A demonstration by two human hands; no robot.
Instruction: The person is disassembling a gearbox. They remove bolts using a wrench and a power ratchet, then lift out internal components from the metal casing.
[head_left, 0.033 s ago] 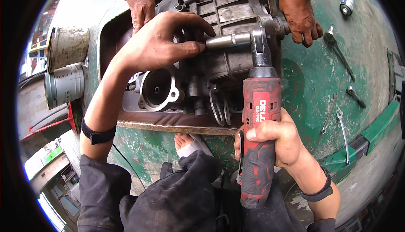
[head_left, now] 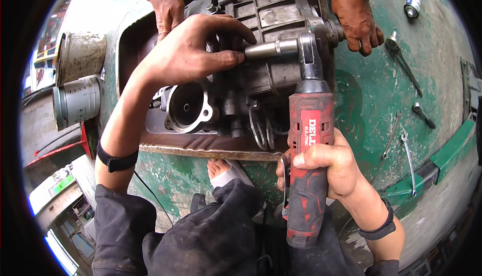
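My right hand (head_left: 329, 168) is wrapped round the body of a red and black cordless ratchet wrench (head_left: 311, 120), held upright in front of me. A long steel socket (head_left: 271, 49) points left from its head, across the ribbed metal gearbox housing (head_left: 273, 12). At the socket's left end is my left hand (head_left: 201, 50), thumb below and index finger curved above; its other fingers are partly hidden. Whatever the socket's tip meets is behind that hand. Below my left wrist the housing has a round open flange (head_left: 188, 107). The housing sits in a rusty metal tray (head_left: 211, 150).
Across from me, another person's hands rest at the housing: one hand (head_left: 168, 7) behind mine, the other (head_left: 354, 20) at its right end. To the right lie a ratchet handle (head_left: 404, 65), a smaller ratchet (head_left: 424, 115), wrenches (head_left: 409, 163) and a can (head_left: 412, 4). Buckets (head_left: 78, 102) stand left.
Both hands, the ratchet wrench and the housing keep their places. Only my right fingers at the tool's left side have shifted slightly.
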